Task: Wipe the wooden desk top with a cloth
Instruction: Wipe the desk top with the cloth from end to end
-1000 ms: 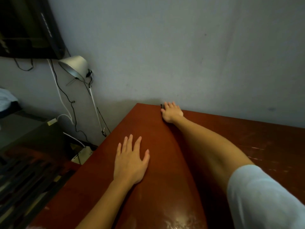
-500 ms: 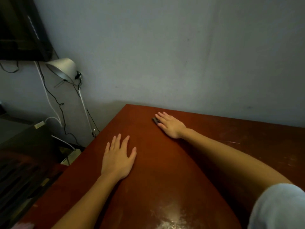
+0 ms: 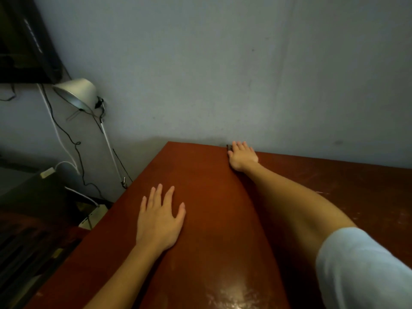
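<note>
Reach is what differs: half a second ago the right hand [image 3: 243, 156] lay nearer on the wood, well short of the wall [image 3: 223, 74]; now it is stretched to the far edge of the counter [image 3: 211, 219], fingertips touching the wall. Its fingers lie flat and straight, pressing down. A small dark thing [image 3: 228, 147] peeks out just beside its forefinger, as it did before; it is too small to tell whether this is the cloth. The left hand [image 3: 159, 219] has stayed where it was, palm down near the counter's left edge, fingers spread and relaxed, holding nothing.

By count: two hands, both bare and both resting on the one red-brown wooden counter; one pale sleeve [image 3: 361, 270] on the right upper arm; one dark scrap at the wall; one white lamp [image 3: 75, 94] off the left side, with several cables [image 3: 66, 134] hanging near it.
</note>
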The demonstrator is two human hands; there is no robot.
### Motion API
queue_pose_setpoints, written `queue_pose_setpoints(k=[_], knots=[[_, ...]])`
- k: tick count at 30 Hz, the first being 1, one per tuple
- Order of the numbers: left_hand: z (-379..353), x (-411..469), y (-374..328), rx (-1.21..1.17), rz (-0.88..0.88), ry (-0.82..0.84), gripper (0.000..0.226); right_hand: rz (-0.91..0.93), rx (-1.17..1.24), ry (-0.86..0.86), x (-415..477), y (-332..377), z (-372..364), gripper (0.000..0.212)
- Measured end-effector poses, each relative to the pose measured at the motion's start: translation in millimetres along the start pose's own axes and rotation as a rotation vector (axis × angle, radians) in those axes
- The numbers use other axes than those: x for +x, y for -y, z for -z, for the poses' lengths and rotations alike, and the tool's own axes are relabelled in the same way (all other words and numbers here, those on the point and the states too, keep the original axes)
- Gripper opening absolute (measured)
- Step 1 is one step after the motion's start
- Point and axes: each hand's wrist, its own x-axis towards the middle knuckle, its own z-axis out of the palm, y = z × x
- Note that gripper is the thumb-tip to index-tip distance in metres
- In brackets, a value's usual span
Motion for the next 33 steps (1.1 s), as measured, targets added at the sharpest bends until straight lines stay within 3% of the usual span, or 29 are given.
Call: queue_pose_setpoints(k=[10, 19, 22, 25, 33], knots=[[-2, -2, 0, -0.016, 0.013, -0.032, 0.063, 0.343, 0.029, 0.120, 20, 163, -17, 0.057], [0, 0, -2, -0.036, 0.017, -0.014, 0.062, 0.782, -0.067, 0.227, 2, 197, -16, 0.051], [0, -1, -1, -0.037, 0.014, -0.011, 0.062, 0.726, -0.034, 0.227, 4, 184, -14, 0.052], [1, 0, -1, -0.039, 0.008, -0.007, 0.062, 0.535, -0.001, 0.160, 8, 160, -10, 0.052], [-1, 0, 0, -0.049, 0.007, 0.007, 0.063, 0.186, 0.026, 0.051, -6, 39, 1, 0.053]])
